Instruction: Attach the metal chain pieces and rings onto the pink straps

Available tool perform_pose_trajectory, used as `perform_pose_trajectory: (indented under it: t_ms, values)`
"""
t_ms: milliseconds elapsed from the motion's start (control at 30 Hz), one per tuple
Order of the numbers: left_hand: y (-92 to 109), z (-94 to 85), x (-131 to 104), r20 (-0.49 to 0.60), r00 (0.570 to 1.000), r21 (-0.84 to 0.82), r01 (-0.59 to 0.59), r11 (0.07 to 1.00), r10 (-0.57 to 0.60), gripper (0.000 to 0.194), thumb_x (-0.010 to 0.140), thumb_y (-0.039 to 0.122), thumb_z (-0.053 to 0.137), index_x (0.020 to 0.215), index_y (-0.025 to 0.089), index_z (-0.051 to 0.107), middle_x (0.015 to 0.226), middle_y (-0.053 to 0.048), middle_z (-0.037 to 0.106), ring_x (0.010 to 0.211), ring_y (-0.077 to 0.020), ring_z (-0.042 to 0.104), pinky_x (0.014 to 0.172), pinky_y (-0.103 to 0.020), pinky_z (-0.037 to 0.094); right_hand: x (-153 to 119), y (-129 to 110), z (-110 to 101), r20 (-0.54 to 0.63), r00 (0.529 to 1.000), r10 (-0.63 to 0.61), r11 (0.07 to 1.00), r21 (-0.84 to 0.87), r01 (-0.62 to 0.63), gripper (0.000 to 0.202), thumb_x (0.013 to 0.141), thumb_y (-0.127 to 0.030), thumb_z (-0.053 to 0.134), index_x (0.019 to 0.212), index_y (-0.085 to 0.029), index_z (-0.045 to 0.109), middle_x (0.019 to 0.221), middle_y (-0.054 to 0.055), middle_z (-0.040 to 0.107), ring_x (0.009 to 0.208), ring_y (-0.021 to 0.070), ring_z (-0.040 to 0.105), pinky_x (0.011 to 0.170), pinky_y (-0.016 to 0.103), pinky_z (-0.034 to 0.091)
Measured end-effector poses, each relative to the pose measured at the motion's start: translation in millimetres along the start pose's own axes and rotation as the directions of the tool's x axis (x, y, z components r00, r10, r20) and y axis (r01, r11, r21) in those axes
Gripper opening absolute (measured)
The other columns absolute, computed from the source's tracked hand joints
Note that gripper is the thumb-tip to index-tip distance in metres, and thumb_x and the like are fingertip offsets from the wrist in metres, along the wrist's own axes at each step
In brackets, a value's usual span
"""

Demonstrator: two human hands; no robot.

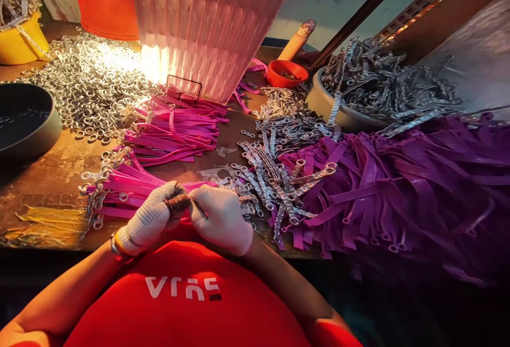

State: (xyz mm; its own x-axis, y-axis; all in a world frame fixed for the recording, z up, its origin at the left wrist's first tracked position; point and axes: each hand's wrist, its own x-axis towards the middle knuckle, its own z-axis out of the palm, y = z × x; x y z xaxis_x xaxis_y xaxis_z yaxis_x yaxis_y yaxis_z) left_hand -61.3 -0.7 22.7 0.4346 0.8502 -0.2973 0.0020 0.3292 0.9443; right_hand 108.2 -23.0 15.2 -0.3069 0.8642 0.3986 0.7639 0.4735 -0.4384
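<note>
My left hand [153, 214], in a white dotted work glove with dark brown fingertips, is closed in front of my red shirt. Against it my right hand [221, 217], which looks white-gloved too, makes a fist with the thumb pressed to the fingers. The fingertips of both meet, and whatever is pinched there is too small to make out. Beside the left hand lies a bundle of pink straps [131, 185] with metal rings on their ends. Just right of the right hand, braided silver metal strips [274, 187] lie piled over purple straps [382, 177].
Loose metal rings [95, 81] are heaped at the back left under an orange lamp [109, 4]. A ribbed translucent panel [211, 28] stands behind. A dark bowl [51, 118], yellow bucket [24, 44], small red bowl [274, 76] and tub [319, 92] of metal strips surround the work area.
</note>
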Motion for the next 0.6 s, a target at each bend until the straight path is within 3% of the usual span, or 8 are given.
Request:
perform_pose_trajectory:
  t_ms: [133, 200, 267, 300, 367, 433, 500, 600]
  values:
    - [5, 4.5, 8, 0.068, 0.997, -0.180, 0.056, 0.982, -0.045, 0.027, 0.088, 0.039, 0.058, 0.076, 0.020, 0.042, 0.058, 0.008, 0.035, 0.045, -0.0060, 0.027, 0.042, -0.018, 0.026, -8, 0, -2, -0.013, 0.995, 0.095, 0.995, 0.012, -0.094, 0.023, 0.096, -0.032, 0.050, 0.099, -0.017, 0.067, 0.075, 0.006, 0.071, 0.067, 0.0190, 0.065, 0.062, 0.028, 0.042]
    - [12, 2.2, 22, 0.118, 0.993, -0.047, -0.005, 0.999, 0.011, 0.021, 0.089, 0.036, 0.054, 0.078, 0.020, 0.047, 0.058, 0.007, 0.039, 0.044, -0.0067, 0.029, 0.042, -0.019, 0.027, -10, 7, -7, 0.018, 0.976, 0.216, 0.973, 0.083, -0.216, 0.024, 0.099, -0.036, 0.050, 0.104, -0.019, 0.066, 0.076, 0.004, 0.073, 0.068, 0.0173, 0.066, 0.062, 0.026, 0.042]
    - [21, -0.8, 48, 0.184, 0.978, 0.255, -0.141, 0.957, 0.096, 0.014, 0.089, 0.029, 0.052, 0.083, 0.018, 0.057, 0.061, 0.003, 0.050, 0.049, -0.0089, 0.041, 0.046, -0.020, 0.034, -11, 18, -12, -0.013, 0.948, 0.317, 0.943, 0.109, -0.313, 0.024, 0.100, -0.036, 0.050, 0.098, -0.021, 0.067, 0.074, 0.003, 0.072, 0.065, 0.0160, 0.064, 0.062, 0.025, 0.042]
    - [25, -1.3, 65, 0.216, 0.969, 0.461, -0.208, 0.863, 0.118, 0.014, 0.089, 0.026, 0.051, 0.086, 0.017, 0.062, 0.065, 0.001, 0.057, 0.055, -0.0107, 0.049, 0.051, -0.021, 0.040, -12, 24, -14, -0.052, 0.933, 0.355, 0.929, 0.127, -0.347, 0.024, 0.101, -0.036, 0.049, 0.097, -0.021, 0.068, 0.076, 0.002, 0.072, 0.065, 0.0155, 0.064, 0.063, 0.025, 0.043]
    - [31, 2.3, 104, 0.241, 0.964, 0.804, -0.262, 0.534, 0.109, 0.018, 0.087, 0.018, 0.053, 0.093, 0.016, 0.070, 0.081, -0.004, 0.069, 0.074, -0.0156, 0.062, 0.067, -0.024, 0.049, -12, 34, -15, -0.122, 0.901, 0.417, 0.901, 0.189, -0.391, 0.025, 0.101, -0.036, 0.048, 0.099, -0.021, 0.068, 0.079, 0.002, 0.073, 0.066, 0.0148, 0.063, 0.065, 0.024, 0.045]
    - [32, 13.0, 142, 0.192, 0.980, 0.949, -0.200, 0.244, 0.055, 0.020, 0.087, 0.014, 0.055, 0.097, 0.013, 0.072, 0.095, -0.010, 0.072, 0.091, -0.0222, 0.068, 0.082, -0.029, 0.052, -13, 41, -12, -0.128, 0.888, 0.442, 0.880, 0.252, -0.402, 0.024, 0.100, -0.036, 0.049, 0.102, -0.022, 0.068, 0.082, 0.002, 0.073, 0.069, 0.0149, 0.064, 0.067, 0.024, 0.047]
    - [30, 28.6, 173, 0.130, 0.991, 0.981, -0.134, 0.138, 0.039, 0.025, 0.091, 0.012, 0.051, 0.107, 0.009, 0.070, 0.106, -0.018, 0.070, 0.102, -0.0277, 0.068, 0.090, -0.036, 0.052, -16, 45, -8, -0.096, 0.891, 0.443, 0.868, 0.294, -0.400, 0.024, 0.100, -0.037, 0.051, 0.102, -0.022, 0.069, 0.084, 0.003, 0.074, 0.073, 0.0161, 0.067, 0.069, 0.025, 0.049]
    - [22, 51.2, 199, 0.065, 0.997, 0.993, -0.069, 0.097, 0.039, 0.034, 0.099, 0.016, 0.042, 0.125, 0.005, 0.061, 0.116, -0.026, 0.064, 0.107, -0.0314, 0.068, 0.093, -0.044, 0.052, -19, 47, -2, -0.035, 0.876, 0.482, 0.825, 0.355, -0.440, 0.024, 0.099, -0.036, 0.051, 0.108, -0.022, 0.068, 0.091, 0.005, 0.076, 0.082, 0.0187, 0.071, 0.073, 0.027, 0.054]
